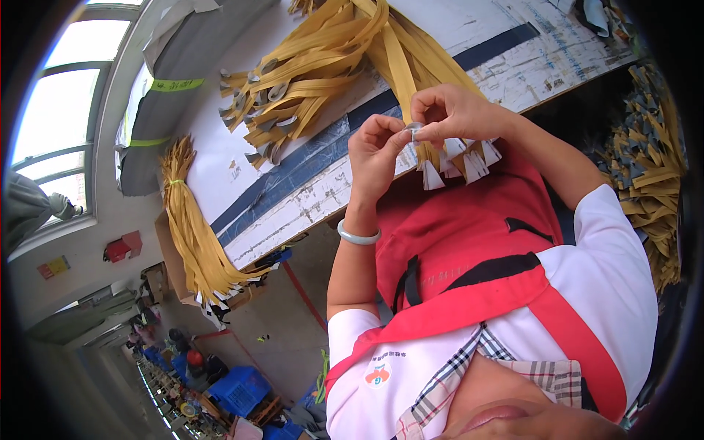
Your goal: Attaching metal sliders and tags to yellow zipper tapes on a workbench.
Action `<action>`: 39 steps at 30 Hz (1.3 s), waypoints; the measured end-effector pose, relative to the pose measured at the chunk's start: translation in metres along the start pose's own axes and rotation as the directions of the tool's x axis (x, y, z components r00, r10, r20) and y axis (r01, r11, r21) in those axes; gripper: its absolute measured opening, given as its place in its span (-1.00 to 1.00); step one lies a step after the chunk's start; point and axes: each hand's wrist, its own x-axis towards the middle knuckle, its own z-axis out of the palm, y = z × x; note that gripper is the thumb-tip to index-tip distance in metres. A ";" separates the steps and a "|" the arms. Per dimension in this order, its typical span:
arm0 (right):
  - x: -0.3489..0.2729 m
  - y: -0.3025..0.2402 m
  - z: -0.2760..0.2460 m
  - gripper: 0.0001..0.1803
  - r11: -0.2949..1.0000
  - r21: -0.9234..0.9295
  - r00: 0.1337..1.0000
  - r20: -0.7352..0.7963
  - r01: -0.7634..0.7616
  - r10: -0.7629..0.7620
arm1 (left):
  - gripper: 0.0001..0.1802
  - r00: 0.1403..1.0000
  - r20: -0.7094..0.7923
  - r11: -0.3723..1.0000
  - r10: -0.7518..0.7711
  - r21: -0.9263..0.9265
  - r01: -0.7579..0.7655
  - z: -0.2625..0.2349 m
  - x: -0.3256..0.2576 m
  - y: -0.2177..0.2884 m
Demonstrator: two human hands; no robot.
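1. At the left end of the counter (220,169), a tied bundle of yellow straps (192,220) is being gathered by a thin band (176,182). It is being judged light but floppy, best gripped at the band.

2. Farther back on the counter, a loose heap of grey-tipped straps (308,81) is being supported. Soft, flat and hardly fragile handling is being expected, with some sliding and tangling; a single strap is best being lifted by its tip.

3. At the counter's front edge, a small pale strap tip is being pinched by the left hand (374,155), its thumb and forefinger nearly closed, its other fingers being kept curled.

4. The strap tip (414,127) is being held between both hands at that same edge. It is being judged light and stiffer than the strap; its join to the strap is being partly covered.

5. Beside the front edge, the tip is also being gripped by the right hand (460,111). Its fingers are being bent into a small ring; how firmly the forefinger is being pressed cannot be told.

6. Over the front edge, white-tipped strap ends (475,161) are being left hanging.

7. Beyond the counter's right end, another strap heap (649,191) is being kept.
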 end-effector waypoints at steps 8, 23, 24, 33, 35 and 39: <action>0.010 0.033 0.026 -0.84 0.668 -0.711 0.806 -0.253 0.220 -0.535 | -0.92 0.873 -0.214 0.816 0.439 0.501 -0.288 0.033 -0.006 -0.028; -0.009 0.034 0.024 -0.76 0.990 -0.003 0.941 -0.310 0.140 -0.134 | -0.87 0.939 0.094 0.735 0.332 0.598 -0.320 0.010 -0.013 -0.016; -0.010 0.039 0.015 -0.76 0.992 -0.043 0.926 -0.356 0.120 -0.128 | -0.88 0.948 0.083 0.760 0.307 0.578 -0.297 0.008 -0.014 -0.015; -0.079 0.052 -0.056 -0.79 0.980 -0.197 0.774 -0.622 -0.013 -0.115 | -0.58 0.637 -0.646 0.905 0.420 0.249 -0.345 -0.138 0.004 0.090; -0.093 0.049 -0.050 -0.82 0.911 -0.396 0.837 -0.534 -0.118 -0.123 | -0.60 0.634 -0.648 0.904 0.422 0.352 -0.241 -0.142 -0.003 0.076; -0.112 0.044 -0.037 -0.78 0.624 -0.773 0.930 -0.306 -0.116 -0.205 | -0.76 0.848 -0.473 0.965 0.240 0.209 -0.156 -0.093 -0.008 0.021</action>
